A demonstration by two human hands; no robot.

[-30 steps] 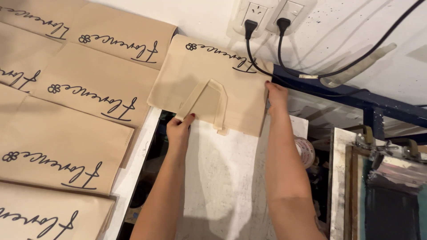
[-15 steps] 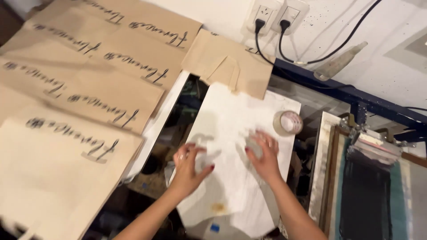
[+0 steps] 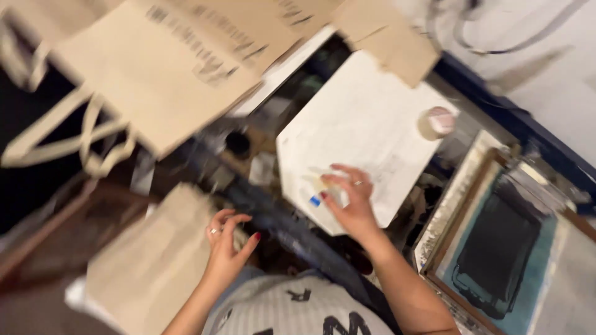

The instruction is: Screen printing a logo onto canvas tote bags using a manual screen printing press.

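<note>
- Right hand: lies on the lower edge of the white printing board, palm down. Its grip is loosely spread, fingers fanned toward 10 o'clock, nothing pinched. A ring shows on one finger.
- A small blue mark sits on the board at 9 o'clock from the right hand, just beside the fingertips (too blurred to say what it is).
- Left hand: at the upper right edge of a plain tan tote bag, which sits low in the view at 7 o'clock from the board. The grip is half curled, fingers bent toward the bag's edge; whether it actually grasps the cloth cannot be told. Dark red nails and a ring are visible.
- White printing board: an octagon-cut panel at view centre, bare apart from faint smears under the right hand.
- Roll of tape: at 3 o'clock on the board, resting on its right edge.
- Printed tote bag: large tan bag with dark lettering and loose handles, at 10 o'clock from the board, lying on the surface there; further tan bags overlap it toward 12 o'clock.
- Printing screen: framed, with a dark inked patch on teal mesh, at 4 o'clock from the board, well apart from both hands.
- The person's grey-white shirt fills the bottom edge at 6 o'clock.
</note>
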